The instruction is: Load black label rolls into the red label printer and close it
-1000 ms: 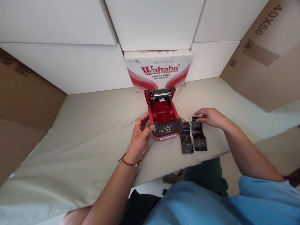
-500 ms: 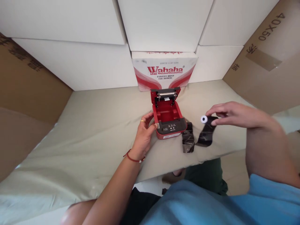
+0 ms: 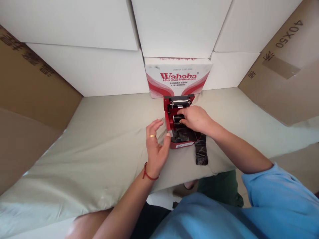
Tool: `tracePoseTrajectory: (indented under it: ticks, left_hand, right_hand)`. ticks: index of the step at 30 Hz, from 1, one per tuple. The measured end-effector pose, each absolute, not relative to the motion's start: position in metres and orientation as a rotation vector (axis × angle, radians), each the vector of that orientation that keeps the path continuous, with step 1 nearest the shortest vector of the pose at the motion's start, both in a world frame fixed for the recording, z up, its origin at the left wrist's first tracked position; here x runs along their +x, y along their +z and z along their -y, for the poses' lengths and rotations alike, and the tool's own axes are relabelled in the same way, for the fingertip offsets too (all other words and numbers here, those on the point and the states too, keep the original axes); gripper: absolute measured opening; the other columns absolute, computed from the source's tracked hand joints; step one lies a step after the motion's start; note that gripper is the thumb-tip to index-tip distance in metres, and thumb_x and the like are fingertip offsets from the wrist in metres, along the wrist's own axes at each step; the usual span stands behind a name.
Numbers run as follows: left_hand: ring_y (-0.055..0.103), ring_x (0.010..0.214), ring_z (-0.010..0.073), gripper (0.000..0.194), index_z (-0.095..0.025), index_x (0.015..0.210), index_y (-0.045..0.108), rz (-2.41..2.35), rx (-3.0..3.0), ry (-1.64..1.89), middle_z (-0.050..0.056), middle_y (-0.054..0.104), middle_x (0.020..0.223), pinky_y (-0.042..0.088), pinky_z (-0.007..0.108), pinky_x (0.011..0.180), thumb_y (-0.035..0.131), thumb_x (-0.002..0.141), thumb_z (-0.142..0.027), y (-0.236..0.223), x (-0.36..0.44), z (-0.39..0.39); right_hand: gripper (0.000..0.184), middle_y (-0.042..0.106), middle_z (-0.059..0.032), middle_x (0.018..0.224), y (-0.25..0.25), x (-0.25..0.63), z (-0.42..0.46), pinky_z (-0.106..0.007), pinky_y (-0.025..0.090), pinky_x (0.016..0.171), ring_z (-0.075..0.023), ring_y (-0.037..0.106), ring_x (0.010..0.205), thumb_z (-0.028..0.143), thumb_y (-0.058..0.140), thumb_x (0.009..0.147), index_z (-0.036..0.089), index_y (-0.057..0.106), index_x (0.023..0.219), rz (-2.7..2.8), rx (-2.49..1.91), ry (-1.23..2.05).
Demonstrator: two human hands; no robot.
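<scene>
A small red and black label printer [image 3: 168,124] stands on the cloth with its lid raised. My right hand [image 3: 196,119] reaches into its bay, thumb and fingers closed on a roll of black ribbon [image 3: 177,120] with a white core end. The loose black strip runs from the roll over the printer's front and hangs down on the right as a crinkled tail [image 3: 201,154] on the cloth. My left hand [image 3: 157,144] is at the printer's left side, fingers spread, thumb near its front corner. The right fingertips are partly hidden inside the bay.
Behind the printer stands a white and red Wahaha water carton [image 3: 178,74], against stacked white boxes [image 3: 179,28]. Brown cardboard walls [image 3: 281,73] flank both sides. A pale green cloth [image 3: 112,132] covers the table, whose front edge is near my body.
My right hand has moved left from beside the printer, carrying the roll into the open bay. The strip now lies across the printer's front. My left fingers have loosened from the printer's side.
</scene>
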State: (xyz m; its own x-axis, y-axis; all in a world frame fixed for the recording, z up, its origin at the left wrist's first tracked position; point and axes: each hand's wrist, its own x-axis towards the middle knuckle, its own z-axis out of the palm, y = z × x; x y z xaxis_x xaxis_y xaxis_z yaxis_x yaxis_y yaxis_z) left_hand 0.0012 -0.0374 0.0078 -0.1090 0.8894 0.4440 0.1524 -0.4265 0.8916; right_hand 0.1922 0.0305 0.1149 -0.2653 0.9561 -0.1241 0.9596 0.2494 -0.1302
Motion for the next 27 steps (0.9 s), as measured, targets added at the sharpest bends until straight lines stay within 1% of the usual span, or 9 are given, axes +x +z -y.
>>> tracePoseTrajectory:
  ticks: [5, 10, 15, 18, 20, 23, 24, 25, 27]
  left_hand:
    - [0.067, 0.149, 0.0325, 0.038, -0.033, 0.142, 0.073, -1.053, 2.136, 1.430, 0.007, 0.082, 0.140, 0.041, 0.062, 0.135, 0.067, 0.106, -0.025, 0.019, 0.008, 0.053]
    - [0.073, 0.143, 0.0343, 0.037, -0.032, 0.134, 0.077, -1.060, 2.326, 1.370, 0.008, 0.086, 0.133, 0.039, 0.067, 0.135, 0.068, 0.101, -0.020, 0.016, 0.018, 0.059]
    - [0.074, 0.139, 0.0337, 0.048, -0.033, 0.143, 0.074, -1.069, 2.455, 1.406, 0.008, 0.084, 0.138, 0.046, 0.062, 0.129, 0.069, 0.099, -0.015, 0.014, 0.017, 0.062]
    - [0.075, 0.131, 0.0318, 0.053, -0.034, 0.148, 0.072, -1.042, 2.518, 1.371, 0.009, 0.085, 0.136, 0.048, 0.058, 0.126, 0.069, 0.100, -0.012, 0.012, 0.015, 0.063]
    - [0.075, 0.129, 0.0319, 0.053, -0.035, 0.148, 0.071, -1.036, 2.503, 1.316, 0.008, 0.085, 0.135, 0.046, 0.059, 0.127, 0.068, 0.100, -0.013, 0.011, 0.014, 0.064]
    - [0.075, 0.129, 0.0317, 0.050, -0.037, 0.145, 0.074, -1.031, 2.482, 1.299, 0.008, 0.084, 0.136, 0.048, 0.061, 0.126, 0.068, 0.101, -0.014, 0.012, 0.014, 0.065]
    - [0.075, 0.128, 0.0313, 0.049, -0.038, 0.143, 0.075, -1.027, 2.489, 1.318, 0.008, 0.084, 0.135, 0.050, 0.061, 0.124, 0.068, 0.101, -0.014, 0.012, 0.015, 0.066]
    - [0.075, 0.127, 0.0309, 0.047, -0.038, 0.141, 0.075, -1.024, 2.498, 1.343, 0.008, 0.084, 0.134, 0.052, 0.060, 0.122, 0.068, 0.101, -0.014, 0.012, 0.015, 0.066]
    - [0.076, 0.126, 0.0304, 0.047, -0.038, 0.139, 0.076, -1.032, 2.503, 1.387, 0.008, 0.085, 0.130, 0.055, 0.059, 0.119, 0.068, 0.100, -0.013, 0.012, 0.017, 0.066]
  right_hand:
    - [0.032, 0.088, -0.0150, 0.124, 0.111, 0.185, -0.040, -0.038, 0.057, 0.083, -0.0362, 0.081, 0.119, 0.027, 0.067, 0.102, 0.024, 0.085, 0.129, -2.401, 1.813, -0.186]
    - [0.032, 0.088, -0.0188, 0.124, 0.108, 0.178, -0.045, -0.039, 0.060, 0.087, -0.0367, 0.082, 0.119, 0.024, 0.064, 0.105, 0.020, 0.084, 0.130, -2.371, 1.812, -0.163]
    - [0.034, 0.087, -0.0212, 0.124, 0.109, 0.169, -0.045, -0.041, 0.059, 0.089, -0.0376, 0.082, 0.119, 0.021, 0.061, 0.107, 0.018, 0.080, 0.135, -2.381, 1.799, -0.172]
    - [0.041, 0.087, -0.0186, 0.127, 0.113, 0.178, -0.041, -0.039, 0.058, 0.087, -0.0367, 0.082, 0.116, 0.029, 0.072, 0.103, 0.019, 0.076, 0.143, -2.435, 1.782, -0.261]
    - [0.043, 0.089, -0.0124, 0.115, 0.118, 0.194, -0.035, -0.035, 0.056, 0.083, -0.0299, 0.083, 0.103, 0.033, 0.077, 0.101, 0.021, 0.077, 0.142, -2.546, 1.766, -0.540]
    - [0.027, 0.084, -0.0035, 0.086, 0.124, 0.226, -0.027, -0.032, 0.055, 0.079, -0.0204, 0.077, 0.080, 0.042, 0.073, 0.104, 0.021, 0.084, 0.115, -2.767, 1.891, -1.091]
    - [0.029, 0.081, -0.0024, 0.080, 0.124, 0.237, -0.027, -0.032, 0.056, 0.079, -0.0191, 0.074, 0.077, 0.047, 0.071, 0.105, 0.021, 0.084, 0.105, -2.849, 2.044, -1.161]
    - [0.035, 0.079, -0.0023, 0.079, 0.123, 0.246, -0.029, -0.032, 0.057, 0.080, -0.0188, 0.073, 0.077, 0.053, 0.068, 0.106, 0.021, 0.083, 0.100, -2.929, 2.239, -1.142]
    - [0.046, 0.081, -0.0046, 0.091, 0.115, 0.258, -0.038, -0.034, 0.059, 0.088, -0.0199, 0.075, 0.087, 0.065, 0.064, 0.107, 0.022, 0.082, 0.108, -3.016, 2.595, -0.950]
